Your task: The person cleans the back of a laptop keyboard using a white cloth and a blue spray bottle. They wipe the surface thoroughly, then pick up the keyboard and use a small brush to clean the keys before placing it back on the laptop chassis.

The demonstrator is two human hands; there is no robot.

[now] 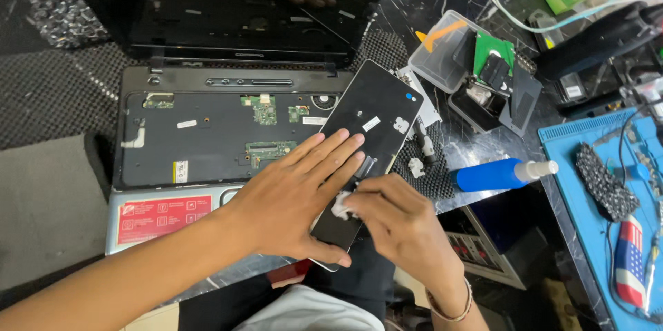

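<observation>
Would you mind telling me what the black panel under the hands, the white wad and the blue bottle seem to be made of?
Black panel: probably thin metal or plastic backing, smooth with a slight sheen, stickers on it. White wad, pinched in the right hand: soft crumpled tissue or cloth, by its folds. Blue bottle: likely glossy plastic, with a white spray top. The left hand lies flat on the panel.

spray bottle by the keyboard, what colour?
Blue spray bottle with a white nozzle, lying on its side; head view.

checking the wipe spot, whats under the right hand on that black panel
A small white wad shows under the right hand, pressed on the black panel. The panel surface beneath is covered.
</observation>
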